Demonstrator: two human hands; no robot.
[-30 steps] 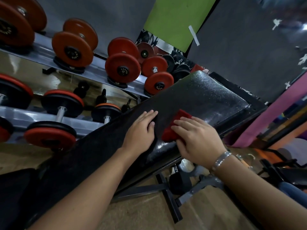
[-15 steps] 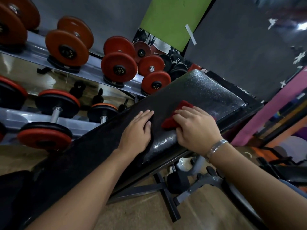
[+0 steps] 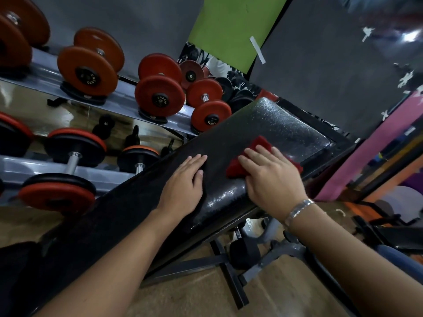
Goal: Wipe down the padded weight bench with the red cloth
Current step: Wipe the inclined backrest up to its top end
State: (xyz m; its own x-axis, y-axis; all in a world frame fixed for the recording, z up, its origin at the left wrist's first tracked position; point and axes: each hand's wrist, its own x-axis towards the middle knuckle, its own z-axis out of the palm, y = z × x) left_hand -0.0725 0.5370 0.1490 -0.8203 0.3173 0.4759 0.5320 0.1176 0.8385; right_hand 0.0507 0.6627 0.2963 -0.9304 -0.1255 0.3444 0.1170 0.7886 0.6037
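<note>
The black padded weight bench [image 3: 281,126] runs from the lower left up to the right. A red cloth [image 3: 235,167] lies on its pad, pressed down under my right hand [image 3: 272,179], whose fingers spread over it. Red edges stick out at the hand's left and far side. My left hand [image 3: 183,186] rests flat on the pad just left of the cloth, palm down, holding nothing. The pad looks wet and shiny near the cloth.
A grey two-tier rack [image 3: 128,101] with several red and black dumbbells [image 3: 160,97] stands behind the bench on the left. The bench's metal frame and feet [image 3: 226,266] spread over the tan floor below. Other gym equipment [image 3: 389,229] sits at the right.
My right hand has slid the red cloth farther up the pad toward the bench's far end. My left hand stays flat on the pad in about the same place.
</note>
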